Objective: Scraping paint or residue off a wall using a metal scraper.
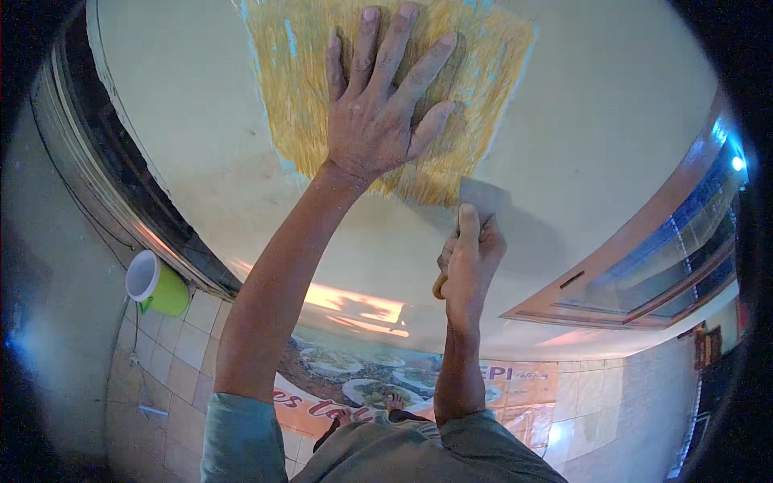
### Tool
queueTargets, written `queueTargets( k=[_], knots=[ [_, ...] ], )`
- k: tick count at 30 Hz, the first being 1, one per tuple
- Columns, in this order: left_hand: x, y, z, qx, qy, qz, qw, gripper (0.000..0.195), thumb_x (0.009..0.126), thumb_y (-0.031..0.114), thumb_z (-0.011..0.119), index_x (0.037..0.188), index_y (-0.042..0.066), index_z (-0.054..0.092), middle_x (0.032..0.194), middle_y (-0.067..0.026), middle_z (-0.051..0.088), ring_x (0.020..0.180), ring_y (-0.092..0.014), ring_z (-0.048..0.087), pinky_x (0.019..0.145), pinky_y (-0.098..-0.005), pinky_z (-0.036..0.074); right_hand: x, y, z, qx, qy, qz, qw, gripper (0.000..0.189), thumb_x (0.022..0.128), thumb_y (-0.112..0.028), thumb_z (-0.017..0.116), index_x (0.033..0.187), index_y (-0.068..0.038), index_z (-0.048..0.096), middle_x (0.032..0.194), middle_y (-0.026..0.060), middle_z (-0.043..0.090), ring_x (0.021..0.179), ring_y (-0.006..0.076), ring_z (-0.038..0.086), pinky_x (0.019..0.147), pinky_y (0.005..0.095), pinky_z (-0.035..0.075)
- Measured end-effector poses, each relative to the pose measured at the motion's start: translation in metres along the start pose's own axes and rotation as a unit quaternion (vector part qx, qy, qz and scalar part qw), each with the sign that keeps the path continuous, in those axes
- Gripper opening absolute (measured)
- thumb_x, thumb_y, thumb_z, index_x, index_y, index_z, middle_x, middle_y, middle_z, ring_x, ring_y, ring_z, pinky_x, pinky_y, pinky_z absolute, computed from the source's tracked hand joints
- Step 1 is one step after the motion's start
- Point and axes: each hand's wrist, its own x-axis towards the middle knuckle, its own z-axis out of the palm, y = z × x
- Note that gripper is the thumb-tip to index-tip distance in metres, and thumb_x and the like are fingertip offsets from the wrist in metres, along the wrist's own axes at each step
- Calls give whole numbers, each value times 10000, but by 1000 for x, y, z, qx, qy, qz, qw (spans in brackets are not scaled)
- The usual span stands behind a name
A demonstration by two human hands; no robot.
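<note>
My left hand (383, 115) lies flat with spread fingers against a rough yellow-brown patch (302, 121) on the pale wall (598, 108). Streaks and flecks of light blue show inside this patch and along its ragged border. Lower and to the right, my right hand (474, 259) grips a scraper with a wide flat blade (483, 196). Its thumb lies along the tool, and the rounded end of a brownish handle (439, 287) shows below the fist. The blade is at the patch's lower right corner; whether its edge touches the wall I cannot tell.
A lime-green bucket (166, 290) with a pale inside stands at the left on floor tiles (175, 374). A printed banner (525, 392) with food pictures and writing lies on the floor around my bare feet (395, 401). At right is a wood-framed window or door (634, 271); cables run along the left.
</note>
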Motion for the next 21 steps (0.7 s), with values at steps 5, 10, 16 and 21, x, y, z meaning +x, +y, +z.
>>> queueTargets(
  k=[5, 10, 16, 21],
  knots=[
    [25, 47, -33, 94, -274, -171, 942, 644, 970, 491, 603, 1520, 174, 495, 1660, -186, 265, 1527, -454, 203, 1194, -655, 110, 6, 47, -17, -5, 40, 10, 999, 297, 1028, -279, 580, 813, -119, 452, 548, -62, 376, 404, 43, 318, 359, 255, 227],
    [26, 43, -29, -11, -235, -245, 941, 656, 962, 482, 617, 1523, 167, 489, 1653, -201, 270, 1515, -486, 203, 1190, -658, 116, 7, 9, -10, -6, 24, -5, 1000, 285, 1029, -278, 576, 826, -110, 467, 548, -56, 385, 395, 42, 309, 345, 253, 220],
    [7, 22, -10, 305, -67, 41, 949, 662, 957, 483, 622, 1518, 155, 492, 1649, -207, 274, 1507, -501, 209, 1187, -664, 119, 6, 44, -17, -28, 25, -29, 999, 290, 1024, -288, 572, 857, -51, 557, 613, -14, 489, 471, 72, 426, 422, 272, 320],
    [36, 53, -38, 88, -300, -186, 932, 653, 961, 466, 620, 1519, 154, 489, 1656, -210, 255, 1510, -499, 202, 1184, -669, 122, 23, 14, -19, -27, -13, -67, 997, 294, 1019, -283, 573, 880, -24, 593, 646, 22, 523, 542, 97, 461, 507, 302, 377]
  ],
)
